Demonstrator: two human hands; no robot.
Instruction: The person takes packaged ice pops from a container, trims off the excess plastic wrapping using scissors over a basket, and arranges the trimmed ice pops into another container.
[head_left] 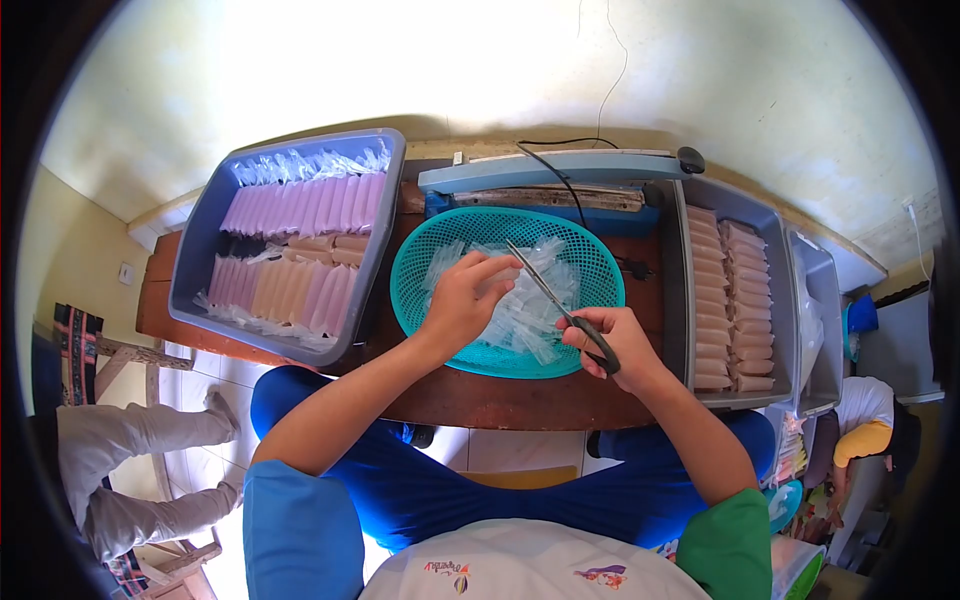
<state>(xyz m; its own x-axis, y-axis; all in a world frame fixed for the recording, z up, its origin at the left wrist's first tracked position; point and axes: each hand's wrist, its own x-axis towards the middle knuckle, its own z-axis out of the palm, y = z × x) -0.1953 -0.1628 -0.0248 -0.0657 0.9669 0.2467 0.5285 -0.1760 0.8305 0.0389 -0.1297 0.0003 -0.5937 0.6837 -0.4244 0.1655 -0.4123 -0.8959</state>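
Observation:
My right hand (pixel 617 345) is closed round the black handles of a pair of scissors (pixel 548 292), whose blades point up and left over a turquoise basket (pixel 408 310). Inside the basket lie many clear plastic pieces (pixel 530 315). My left hand (pixel 465 300) is over the basket's left half, thumb and fingers close together near the blade tips. Something clear and small seems to be between its fingertips, but I cannot make out what it is.
A grey-blue tub (pixel 385 230) at left holds pink and beige filled packets. Behind the basket is a blue sealer (pixel 550 170). Grey trays (pixel 682 300) with beige packets stand at right. A person's legs (pixel 150 435) show at left, another person (pixel 865 420) at far right.

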